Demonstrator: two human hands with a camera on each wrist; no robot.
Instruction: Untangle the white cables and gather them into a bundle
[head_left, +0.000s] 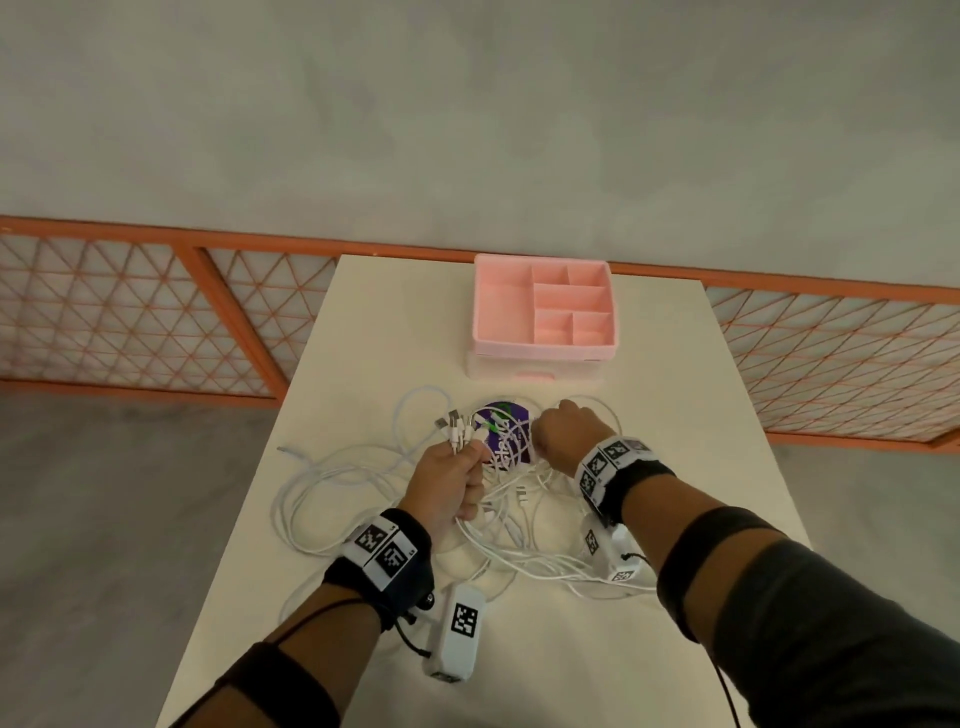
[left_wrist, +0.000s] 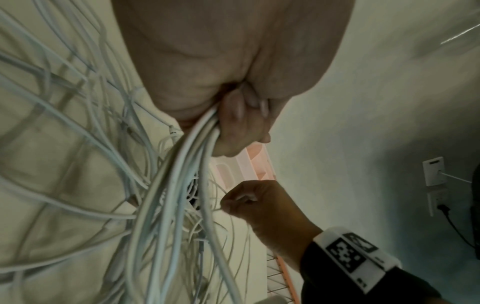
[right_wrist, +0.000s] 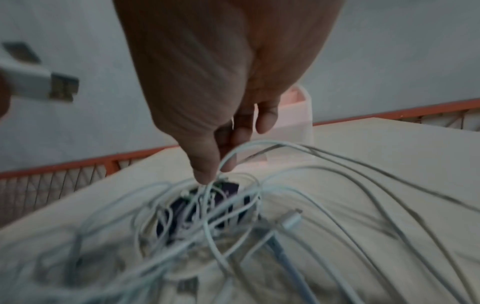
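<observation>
Sprawling in loose loops across the table, the white cables looked light, limp and snag-prone. The left hand clenched several near their plugs, seemingly the best hold, while the right hand pinched one strand.

On the desk, an organizer box sits at the far middle; nearer, the cables sprawl over a disc lying before it.

Thin white charging cables sprawl in tangled loops across the table, several plug ends gathered upright together.
</observation>
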